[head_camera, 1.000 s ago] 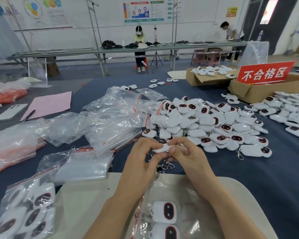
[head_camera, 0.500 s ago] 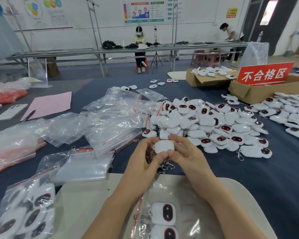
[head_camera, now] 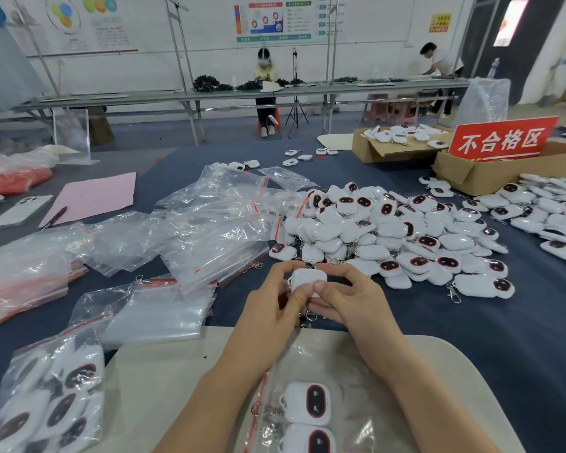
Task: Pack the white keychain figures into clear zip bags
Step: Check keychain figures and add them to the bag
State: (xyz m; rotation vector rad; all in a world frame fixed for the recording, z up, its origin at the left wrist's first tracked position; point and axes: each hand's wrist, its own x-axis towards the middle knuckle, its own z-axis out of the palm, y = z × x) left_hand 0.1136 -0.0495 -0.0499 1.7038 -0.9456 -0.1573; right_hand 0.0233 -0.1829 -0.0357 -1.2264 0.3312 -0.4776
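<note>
While both hands meet over the near part of the table, I hold one small white rounded plastic keychain figure between them, its plain white side towards me. My left hand curls round its left edge, thumb on the front. My right hand pinches its right lower corner, thumb on top and fingers curled behind. A silver metal clip chain hangs under the figure, mostly hidden by my fingers.

Just below my wrists lies a clear plastic zip bag with a red seal strip. Two more white figures lie inside it, their dark oval faces ringed in red and turned up. The bag lies on a flat beige board at the table's near edge.

Beyond my hands, a heap of loose white figures spreads across the dark blue table cloth. Left of that heap lies a loose pile of empty clear bags. At the lower left sits a filled clear bag of figures. Further left lie a pink paper sheet and a white phone. At the far right, a brown cardboard box carries a red sign with white characters.
</note>
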